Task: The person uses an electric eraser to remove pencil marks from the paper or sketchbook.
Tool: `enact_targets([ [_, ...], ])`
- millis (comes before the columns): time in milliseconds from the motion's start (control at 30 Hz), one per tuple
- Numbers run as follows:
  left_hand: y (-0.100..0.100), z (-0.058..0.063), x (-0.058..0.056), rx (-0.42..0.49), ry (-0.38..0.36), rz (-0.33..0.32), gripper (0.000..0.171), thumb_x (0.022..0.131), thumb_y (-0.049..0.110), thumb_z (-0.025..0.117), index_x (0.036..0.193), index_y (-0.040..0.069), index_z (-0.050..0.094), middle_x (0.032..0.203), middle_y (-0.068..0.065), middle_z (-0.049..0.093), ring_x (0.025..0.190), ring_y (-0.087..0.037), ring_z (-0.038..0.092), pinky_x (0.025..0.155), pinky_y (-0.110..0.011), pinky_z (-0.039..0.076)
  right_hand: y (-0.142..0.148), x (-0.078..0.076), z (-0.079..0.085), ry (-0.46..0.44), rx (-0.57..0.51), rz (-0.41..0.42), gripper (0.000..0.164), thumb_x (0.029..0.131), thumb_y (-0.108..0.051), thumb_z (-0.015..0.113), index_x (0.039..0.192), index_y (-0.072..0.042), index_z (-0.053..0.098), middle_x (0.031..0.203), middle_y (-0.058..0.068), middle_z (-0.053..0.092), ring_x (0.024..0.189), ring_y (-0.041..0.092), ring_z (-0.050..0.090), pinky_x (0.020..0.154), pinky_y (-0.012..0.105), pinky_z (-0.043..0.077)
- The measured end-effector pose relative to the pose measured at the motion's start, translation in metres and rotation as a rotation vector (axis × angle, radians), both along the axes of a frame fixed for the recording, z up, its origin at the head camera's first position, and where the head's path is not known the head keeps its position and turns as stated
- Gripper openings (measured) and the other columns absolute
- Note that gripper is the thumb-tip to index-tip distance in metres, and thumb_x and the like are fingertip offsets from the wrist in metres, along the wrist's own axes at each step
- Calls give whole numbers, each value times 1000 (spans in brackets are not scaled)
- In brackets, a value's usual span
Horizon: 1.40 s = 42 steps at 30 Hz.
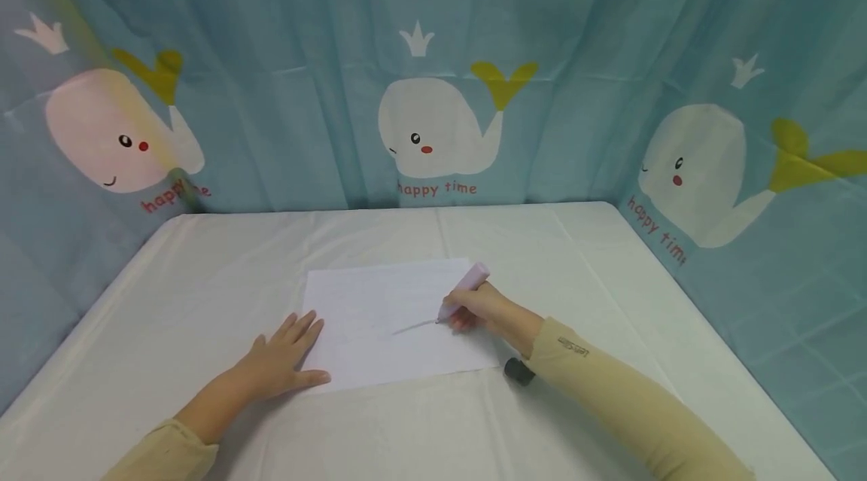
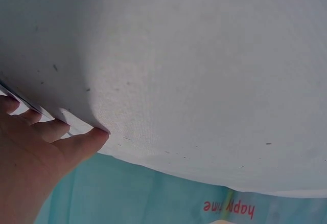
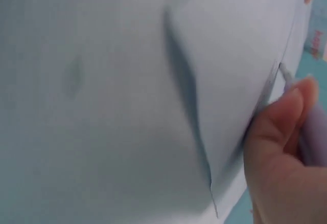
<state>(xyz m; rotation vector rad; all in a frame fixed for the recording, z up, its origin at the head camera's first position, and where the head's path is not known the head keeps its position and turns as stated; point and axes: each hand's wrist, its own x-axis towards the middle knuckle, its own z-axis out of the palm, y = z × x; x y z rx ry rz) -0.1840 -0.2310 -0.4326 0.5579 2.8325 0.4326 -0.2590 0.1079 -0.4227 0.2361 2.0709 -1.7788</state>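
A white sheet of paper (image 1: pixel 372 300) lies on the white-covered table, with a single thin dark line drawn near its middle. My right hand (image 1: pixel 477 306) grips a thick pale-lilac marker (image 1: pixel 469 287) at a slant, its tip on the paper at the right end of that line. In the right wrist view thumb and finger pinch the marker (image 3: pixel 312 132) near its tip, and the paper's near edge (image 3: pixel 204 111) stands slightly raised. On the paper's left edge my left hand (image 1: pixel 281 360) rests flat, fingers spread; the left wrist view shows its fingertips (image 2: pixel 99 134) at the edge.
A small black cylindrical object (image 1: pixel 518 371) sits on the table beside the right forearm, partly hidden by the sleeve. The white tablecloth (image 1: pixel 582 263) has fold creases. Blue curtains (image 1: pixel 305 89) printed with white whales stand around the table's back and sides.
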Motion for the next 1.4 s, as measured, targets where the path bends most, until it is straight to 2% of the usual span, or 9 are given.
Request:
enact_targets([
  [300, -2, -4, -2, 27, -4, -4, 94, 84, 54, 68, 145, -8, 33, 153, -30, 23, 138, -55, 14, 94, -82, 12, -1, 0, 1, -5, 29, 28, 18, 86, -8, 65, 98, 3, 57, 66, 8, 61, 51, 12, 56, 52, 22, 47],
  [500, 0, -1, 0, 14, -13, 9, 95, 83, 56, 67, 146, -7, 33, 154, -29, 23, 139, -54, 14, 95, -81, 13, -2, 0, 0, -6, 33, 14, 19, 85, -7, 64, 99, 4, 56, 66, 9, 61, 51, 12, 55, 52, 22, 47],
  [800, 0, -4, -2, 13, -12, 12, 96, 83, 57, 67, 146, -7, 33, 154, -29, 23, 139, -54, 14, 95, -81, 12, -3, -1, -1, 1, 28, -11, 17, 86, -8, 64, 96, 3, 57, 66, 9, 61, 50, 12, 54, 51, 21, 46],
  [1067, 1, 0, 2, 19, -16, 11, 95, 83, 55, 67, 146, -7, 33, 153, -29, 23, 139, -54, 14, 95, -81, 13, -3, 0, -1, -4, 34, 43, 15, 85, -8, 64, 94, 3, 59, 65, 9, 61, 51, 13, 55, 51, 22, 47],
  [1400, 0, 1, 2, 23, -5, 0, 94, 84, 55, 67, 146, -7, 33, 153, -29, 23, 139, -54, 15, 94, -81, 14, -5, 0, 1, -2, 15, 40, 16, 86, -8, 63, 96, 5, 60, 64, 8, 61, 51, 12, 55, 51, 22, 47],
])
